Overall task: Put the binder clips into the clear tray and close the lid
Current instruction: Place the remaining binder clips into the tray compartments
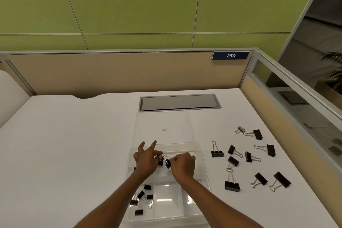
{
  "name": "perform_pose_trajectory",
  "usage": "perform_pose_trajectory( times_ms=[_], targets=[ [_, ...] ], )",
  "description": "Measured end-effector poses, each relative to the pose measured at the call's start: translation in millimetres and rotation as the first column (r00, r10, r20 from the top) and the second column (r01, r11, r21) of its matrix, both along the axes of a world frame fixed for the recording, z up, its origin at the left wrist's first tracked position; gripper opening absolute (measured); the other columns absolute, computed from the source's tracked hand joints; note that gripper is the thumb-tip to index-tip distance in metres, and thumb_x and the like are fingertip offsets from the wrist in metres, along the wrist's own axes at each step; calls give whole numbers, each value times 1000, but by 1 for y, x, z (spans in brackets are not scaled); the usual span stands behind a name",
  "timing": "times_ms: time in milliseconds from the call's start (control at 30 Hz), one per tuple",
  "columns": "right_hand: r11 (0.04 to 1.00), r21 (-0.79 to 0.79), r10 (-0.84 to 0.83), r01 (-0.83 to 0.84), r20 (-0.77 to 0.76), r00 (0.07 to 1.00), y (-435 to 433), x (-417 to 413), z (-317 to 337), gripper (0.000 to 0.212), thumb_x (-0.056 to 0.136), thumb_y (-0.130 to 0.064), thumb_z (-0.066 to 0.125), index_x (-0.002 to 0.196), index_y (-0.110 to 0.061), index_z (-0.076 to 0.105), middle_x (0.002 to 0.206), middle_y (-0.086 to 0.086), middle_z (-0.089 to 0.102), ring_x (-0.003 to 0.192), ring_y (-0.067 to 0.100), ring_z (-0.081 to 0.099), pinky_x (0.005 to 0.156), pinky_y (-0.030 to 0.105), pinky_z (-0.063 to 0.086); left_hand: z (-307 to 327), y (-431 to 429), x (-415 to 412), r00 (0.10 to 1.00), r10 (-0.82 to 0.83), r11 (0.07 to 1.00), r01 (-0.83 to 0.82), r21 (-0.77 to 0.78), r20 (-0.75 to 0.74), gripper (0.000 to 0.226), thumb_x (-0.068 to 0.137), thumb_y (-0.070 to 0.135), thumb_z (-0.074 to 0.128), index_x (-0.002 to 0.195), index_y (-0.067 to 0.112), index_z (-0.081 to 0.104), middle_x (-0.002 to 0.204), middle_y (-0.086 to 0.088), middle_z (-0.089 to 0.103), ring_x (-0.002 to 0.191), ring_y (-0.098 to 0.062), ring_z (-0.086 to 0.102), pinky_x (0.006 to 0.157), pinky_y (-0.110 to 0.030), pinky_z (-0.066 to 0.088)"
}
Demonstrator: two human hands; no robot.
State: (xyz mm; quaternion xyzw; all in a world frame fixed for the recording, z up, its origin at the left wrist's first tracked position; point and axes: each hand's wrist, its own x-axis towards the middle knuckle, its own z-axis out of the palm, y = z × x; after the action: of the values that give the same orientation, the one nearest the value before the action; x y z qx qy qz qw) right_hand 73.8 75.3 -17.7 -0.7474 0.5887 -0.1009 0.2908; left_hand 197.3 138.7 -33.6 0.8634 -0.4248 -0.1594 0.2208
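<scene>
Our right hand [183, 165] pinches one small black binder clip [167, 163] over the clear tray [201, 170], and our left hand [146, 159] pinches another clip [160, 162] beside it, two fingers spread. Five small clips [141, 198] lie in the near left compartment. Eleven clips [232, 185] lie on the white desk [64, 144] to the right. The lid [162, 122] lies open behind. A blue sign [230, 55] reads "250".

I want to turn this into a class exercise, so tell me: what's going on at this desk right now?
A person is sorting black binder clips into a clear tray whose lid lies open behind it. Both hands are over the tray: the left hand and right hand together handle a clip. Several clips already sit in the near-left compartment. About a dozen loose clips wait on the desk to the right.
</scene>
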Motion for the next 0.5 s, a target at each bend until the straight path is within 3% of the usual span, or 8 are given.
perform_pose_trajectory(
  times_ms=[167,300,500],
  targets=[
    [996,-87,19,-25,-62,998,-2,5,-4,25,91,-34,56,92,-19,75,103,1,63,102,22,44,86,29,45,3,0,0,998,60,998,-59,-14,27,26,93,29,53,117,30,62,148,6,37,140,-27,13,105,-44,15],
    [986,-143,75,-81,-43,996,-3,4,-11,25,92,-34,56,95,-18,75,104,2,64,105,22,43,87,30,43,5,1,-2,987,12,996,3,-93,159,32,92,16,53,123,24,59,146,0,41,137,-31,20,104,-46,20],
    [980,-166,132,-107,145,981,-8,1,-12,25,89,-22,62,113,-14,69,109,3,62,110,18,44,86,24,45,8,-9,-4,966,-75,992,97,-76,249,33,90,15,55,123,21,59,139,-3,50,133,-34,29,99,-47,27]
  ],
)
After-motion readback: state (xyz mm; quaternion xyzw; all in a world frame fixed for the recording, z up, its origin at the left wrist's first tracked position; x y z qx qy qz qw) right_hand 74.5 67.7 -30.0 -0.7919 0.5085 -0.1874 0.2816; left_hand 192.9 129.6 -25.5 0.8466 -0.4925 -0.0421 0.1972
